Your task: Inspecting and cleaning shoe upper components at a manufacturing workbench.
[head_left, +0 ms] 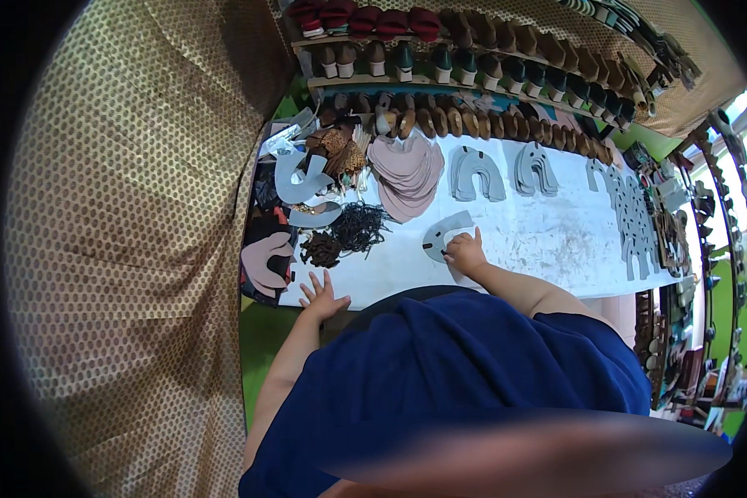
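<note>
A grey U-shaped shoe-upper piece (pixel 436 231) with small dark strips on it lies flat on the white-covered table (pixel 548 236) in front of me. My right hand (pixel 466 251) rests on its right-hand part, fingers bent and drawn together at the inner curve. Whatever the fingertips hold, if anything, is too small to make out. My left hand (pixel 324 300) is at the table's near edge with its fingers spread and nothing in it. Just beyond it lie a small brown heap of strips (pixel 320 248) and a tangled pile of black strips (pixel 359 228).
Stacked pinkish upper pieces (pixel 407 170) lie farther back, beside two grey stacks (pixel 476 174) (pixel 536 169). More grey pieces (pixel 631 220) cover the right end. Shoe lasts (pixel 465 124) line the back below shelves of shoes (pixel 440 65). A patterned curtain (pixel 141 249) hangs at left.
</note>
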A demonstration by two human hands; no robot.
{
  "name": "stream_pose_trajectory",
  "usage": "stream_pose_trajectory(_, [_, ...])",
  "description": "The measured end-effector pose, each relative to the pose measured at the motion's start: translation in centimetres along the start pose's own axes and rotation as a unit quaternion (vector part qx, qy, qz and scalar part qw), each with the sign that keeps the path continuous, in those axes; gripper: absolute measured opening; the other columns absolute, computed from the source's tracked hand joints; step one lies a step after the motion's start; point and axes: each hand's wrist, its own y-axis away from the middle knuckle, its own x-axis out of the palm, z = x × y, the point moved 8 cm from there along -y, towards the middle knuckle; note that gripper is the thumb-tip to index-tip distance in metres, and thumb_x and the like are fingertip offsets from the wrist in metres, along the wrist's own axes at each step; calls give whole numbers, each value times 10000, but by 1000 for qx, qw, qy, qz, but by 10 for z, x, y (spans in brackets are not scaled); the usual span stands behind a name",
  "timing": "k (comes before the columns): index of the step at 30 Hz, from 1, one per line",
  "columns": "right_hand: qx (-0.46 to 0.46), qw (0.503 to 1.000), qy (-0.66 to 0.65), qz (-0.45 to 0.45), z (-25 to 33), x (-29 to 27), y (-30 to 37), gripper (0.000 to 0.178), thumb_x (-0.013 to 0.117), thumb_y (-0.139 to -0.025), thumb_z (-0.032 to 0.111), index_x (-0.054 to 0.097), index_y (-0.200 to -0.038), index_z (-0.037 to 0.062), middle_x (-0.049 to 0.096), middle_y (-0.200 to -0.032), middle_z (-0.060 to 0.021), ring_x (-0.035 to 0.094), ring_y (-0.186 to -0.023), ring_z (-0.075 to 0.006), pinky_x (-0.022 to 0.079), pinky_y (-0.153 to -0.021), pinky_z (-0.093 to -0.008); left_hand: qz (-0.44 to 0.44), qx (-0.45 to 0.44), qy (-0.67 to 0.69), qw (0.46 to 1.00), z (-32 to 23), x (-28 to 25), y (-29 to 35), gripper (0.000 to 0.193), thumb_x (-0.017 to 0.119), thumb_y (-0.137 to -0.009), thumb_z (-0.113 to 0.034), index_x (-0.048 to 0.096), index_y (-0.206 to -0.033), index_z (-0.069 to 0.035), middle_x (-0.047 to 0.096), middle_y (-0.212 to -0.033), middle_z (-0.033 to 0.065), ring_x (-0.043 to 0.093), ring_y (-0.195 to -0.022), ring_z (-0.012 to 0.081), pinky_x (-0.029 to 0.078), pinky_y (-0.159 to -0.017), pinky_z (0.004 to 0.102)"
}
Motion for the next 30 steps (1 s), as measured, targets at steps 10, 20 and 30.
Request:
stream_pose_trajectory(10, [58, 995, -75, -22, -7, 10, -4, 150, 697, -789, 272, 750, -878, 164, 640, -1193, 20, 488, -1258, -224, 246, -1109, -665, 12, -8, -8, 1000, -1, 0, 3, 1227, 678, -761, -672, -160, -1555, -258, -290, -1581, 193, -254, -1414, 527, -22, -1097, 704])
stream_pose_trajectory(20, [26, 997, -62, -29, -5, 17, -18, 161, 672, -760, 200, 727, -870, 95, 580, -1346, -45, 449, -1313, -278, 397, -1022, -514, 5, -8, -9, 1000, -1, 0, 2, 1219, 681, -765, -659, -153, -1558, -256, -280, -1585, 197, -244, -1416, 532, -20, -1094, 708])
stream_pose_trajectory(30, [65, 993, -95, 1, -9, 12, -23, 121, 657, -758, 175, 736, -813, 102, 606, -1305, -32, 528, -1224, -230, 434, -970, -441, 6, -8, -9, 1000, -3, 0, 3, 1209, 676, -771, -652, -147, -1560, -248, -282, -1584, 196, -254, -1414, 527, -31, -1088, 712])
